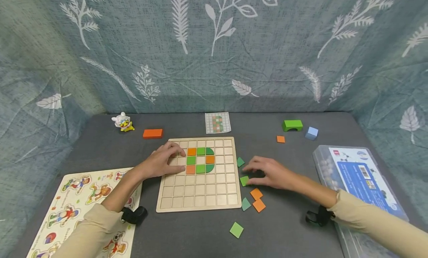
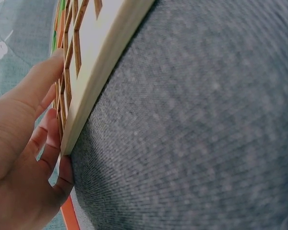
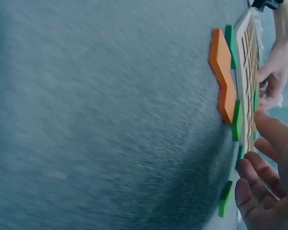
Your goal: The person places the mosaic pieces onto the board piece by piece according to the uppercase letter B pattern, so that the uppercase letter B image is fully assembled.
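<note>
A wooden grid board (image 1: 200,202) holds orange and light green square tiles (image 1: 201,169) and dark green rounded tiles (image 1: 210,168) around an unfilled cell. My left hand (image 1: 162,161) lies over the board's left side, thumb and fingers extended beside the left tiles. In the left wrist view, fingertips (image 2: 65,175) meet the board's corner. Off the board's right edge, my right hand (image 1: 269,172) hovers with loosely bent fingers and nothing held. Its thumb tip overlaps a green square tile (image 1: 244,181) in the head view, and a dark green tile (image 1: 240,162) lies near its fingertips.
Two orange tiles (image 1: 256,193), a dark green tile (image 1: 245,204) and a green tile (image 1: 236,230) lie nearer me. A pattern card (image 1: 208,124) sits behind the board. A picture puzzle (image 1: 60,193) is at left, a plastic case (image 1: 321,154) at right, blocks (image 1: 292,125) farther back.
</note>
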The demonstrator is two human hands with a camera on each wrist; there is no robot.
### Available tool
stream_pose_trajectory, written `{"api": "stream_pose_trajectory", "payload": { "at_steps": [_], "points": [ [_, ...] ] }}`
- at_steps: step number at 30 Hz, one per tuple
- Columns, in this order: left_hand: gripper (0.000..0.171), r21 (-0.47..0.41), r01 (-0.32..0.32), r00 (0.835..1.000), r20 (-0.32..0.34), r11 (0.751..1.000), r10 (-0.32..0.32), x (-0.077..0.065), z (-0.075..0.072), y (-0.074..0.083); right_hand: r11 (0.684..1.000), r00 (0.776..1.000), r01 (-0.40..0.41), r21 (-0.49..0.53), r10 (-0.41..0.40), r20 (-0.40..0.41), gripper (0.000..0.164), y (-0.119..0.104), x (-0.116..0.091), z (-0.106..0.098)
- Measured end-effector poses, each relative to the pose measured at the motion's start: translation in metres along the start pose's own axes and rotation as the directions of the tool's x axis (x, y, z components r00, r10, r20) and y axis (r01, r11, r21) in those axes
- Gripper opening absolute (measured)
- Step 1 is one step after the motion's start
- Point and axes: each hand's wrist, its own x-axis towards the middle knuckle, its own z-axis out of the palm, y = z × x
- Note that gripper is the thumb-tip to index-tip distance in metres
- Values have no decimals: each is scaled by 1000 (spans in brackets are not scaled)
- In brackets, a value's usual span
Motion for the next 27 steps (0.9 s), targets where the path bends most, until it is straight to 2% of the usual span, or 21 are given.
{"api": "stream_pose_trajectory", "payload": {
  "at_steps": [6, 13, 16, 21, 27],
  "points": [
    [33, -2, -3, 1000, 5, 1000, 3, 0, 0, 1, 996, 996, 85, -28, -85, -13, 15, 2, -9, 6],
    [33, 0, 1, 1000, 7, 1000, -1, 2, 1, 2, 994, 996, 86, -62, -85, 17, 11, 0, -10, 7],
    [32, 1, 1, 1000, 4, 1000, -1, 2, 1, 2, 990, 994, 110, -88, -110, 10, 11, 1, -11, 7],
    [32, 2, -1, 1000, -2, 1000, 1, 2, 0, 1, 974, 982, 177, -142, -184, -36, 11, 3, -9, 9],
    [32, 11, 1, 1000, 3, 1000, -1, 0, 0, -1, 976, 975, 178, -125, -193, -112, 13, -5, 9, 14]
  ]
}}
